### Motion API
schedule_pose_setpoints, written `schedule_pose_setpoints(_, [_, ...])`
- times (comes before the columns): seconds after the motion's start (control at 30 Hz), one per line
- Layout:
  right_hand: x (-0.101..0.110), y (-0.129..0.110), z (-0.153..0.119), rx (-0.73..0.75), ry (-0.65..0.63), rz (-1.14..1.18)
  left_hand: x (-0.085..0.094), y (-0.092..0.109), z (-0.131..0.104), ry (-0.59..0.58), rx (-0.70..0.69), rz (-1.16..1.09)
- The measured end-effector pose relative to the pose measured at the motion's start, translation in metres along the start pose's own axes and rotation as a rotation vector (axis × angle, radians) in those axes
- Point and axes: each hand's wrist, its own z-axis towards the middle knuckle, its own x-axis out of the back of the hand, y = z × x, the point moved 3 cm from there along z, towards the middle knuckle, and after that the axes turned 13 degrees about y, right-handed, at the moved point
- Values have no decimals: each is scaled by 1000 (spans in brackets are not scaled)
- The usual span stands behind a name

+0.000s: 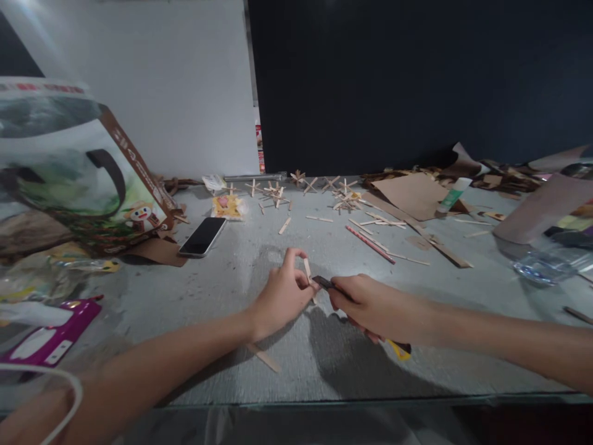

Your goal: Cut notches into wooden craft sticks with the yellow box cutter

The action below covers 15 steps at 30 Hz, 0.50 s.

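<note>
Near the front middle of the grey table, my left hand [283, 298] pinches a small pale wooden stick [307, 267] that stands tilted between its fingers. My right hand [365, 303] is closed round a utility knife [401, 350] with a yellow and black end. The knife's dark tip [322, 282] points left and meets the lower part of the stick, by the left fingertips. Another flat wooden stick [264, 358] lies below my left wrist, close to the table's front edge.
A phone [204, 237] lies left of centre beside a large printed bag [92, 179]. Crossed stick pieces [277, 195] line the back. A red striped pencil [370, 244], cardboard [407, 193] and a glue stick [454, 195] are to the right.
</note>
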Motion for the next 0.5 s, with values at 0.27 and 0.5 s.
schedule_pose_setpoints(0.27, [-5,2,4,-13,20,2,1,6,-3,28,-12,33])
schedule_pose_setpoints(0.5, [-7,3,5,-6,21,-20,1,6,-4,25,-9,45])
